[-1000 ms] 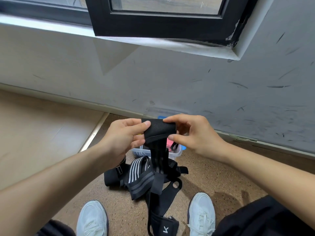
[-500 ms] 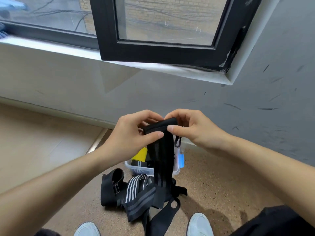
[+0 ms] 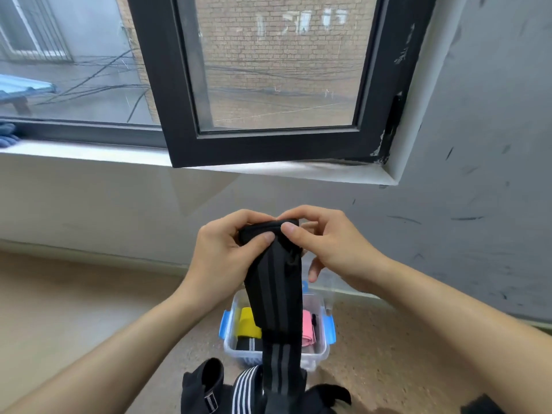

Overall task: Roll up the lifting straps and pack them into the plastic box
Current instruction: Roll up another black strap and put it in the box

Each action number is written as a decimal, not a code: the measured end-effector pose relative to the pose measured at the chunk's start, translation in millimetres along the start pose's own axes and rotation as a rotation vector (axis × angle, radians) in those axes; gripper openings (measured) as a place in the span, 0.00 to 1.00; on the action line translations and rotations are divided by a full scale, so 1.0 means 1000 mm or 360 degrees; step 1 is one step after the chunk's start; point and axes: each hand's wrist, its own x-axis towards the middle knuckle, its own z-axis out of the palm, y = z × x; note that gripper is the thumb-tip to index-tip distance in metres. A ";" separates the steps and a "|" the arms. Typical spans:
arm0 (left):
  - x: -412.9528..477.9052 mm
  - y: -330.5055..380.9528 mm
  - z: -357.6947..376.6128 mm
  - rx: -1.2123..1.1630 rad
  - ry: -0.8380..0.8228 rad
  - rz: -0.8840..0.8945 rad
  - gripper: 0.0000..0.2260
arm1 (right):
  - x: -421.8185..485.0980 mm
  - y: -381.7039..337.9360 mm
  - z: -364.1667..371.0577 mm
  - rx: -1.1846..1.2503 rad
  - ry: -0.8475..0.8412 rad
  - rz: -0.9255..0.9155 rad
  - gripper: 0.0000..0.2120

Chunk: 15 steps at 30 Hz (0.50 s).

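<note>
Strap [image 3: 276,282] end pinched (apparently rolled) between fingers [image 3: 291,228].

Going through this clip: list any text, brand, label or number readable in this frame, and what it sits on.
No text can be read in this frame.
Small label on the black strap loop at the bottom edge: has print, too small and blurred to read.
Pale marks on the brick wall outside the window: smeared, not legible as letters.
Grey-striped strap held by the left hand and right hand: stripes only, no lettering visible.
Plastic box: no label visible.

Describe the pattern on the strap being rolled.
Black strap with two lengthwise grey stripes, clearest in the head view.
</note>
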 end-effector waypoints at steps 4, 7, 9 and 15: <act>0.007 -0.007 0.006 0.0097 -0.0048 0.0047 0.09 | 0.009 0.013 0.002 0.0229 0.0047 0.0082 0.08; 0.010 -0.013 0.003 0.0151 -0.0094 0.0030 0.11 | 0.014 0.020 0.003 0.0336 0.0094 0.0049 0.07; 0.012 -0.017 -0.001 0.0121 -0.0131 -0.0088 0.12 | 0.018 0.023 0.001 0.0360 0.0153 0.0039 0.07; 0.013 -0.015 -0.004 -0.0258 -0.0231 -0.0633 0.07 | 0.025 0.033 -0.004 0.0388 0.0222 0.0033 0.08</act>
